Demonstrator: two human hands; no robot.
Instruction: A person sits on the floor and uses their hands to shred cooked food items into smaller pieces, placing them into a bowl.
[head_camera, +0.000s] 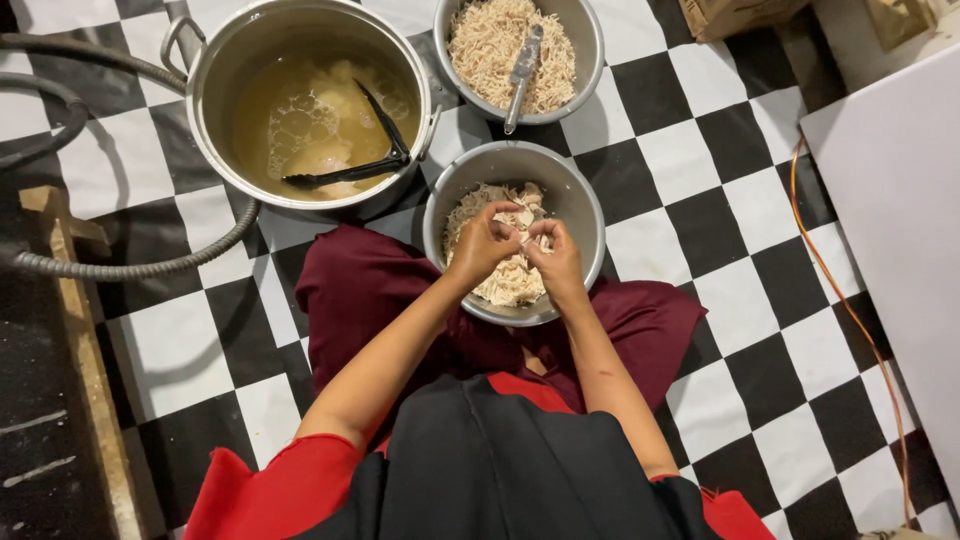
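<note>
- My left hand (480, 245) and my right hand (557, 262) meet over the near steel bowl (578, 200), fingertips pinched together on one pale, fibrous piece of cooked chicken (522, 222) held between the two grips.
- That piece sits just above the heap of shredded chicken (505, 285) filling the bowl: stringy, off-white, with rough torn edges.
- The bowl is round, smooth brushed metal, resting on the floor against my dark red trousers (370, 285).
- Beyond it, a second steel bowl (590, 40) holds finer, drier-looking shreds (480, 50), with a metal utensil (522, 75) lying slanted across them, its handle over the rim.
- To the left stands a large steel stockpot (215, 80) with looped side handles, holding cloudy yellowish broth (290, 120) with foam on top; black tongs (365, 160) lean inside it.
- The floor (740, 200) is glossy black-and-white checked tile.
- A ribbed grey hose (130, 268) curves round the pot's left side; a thin orange cable (850, 300) runs along the right.
</note>
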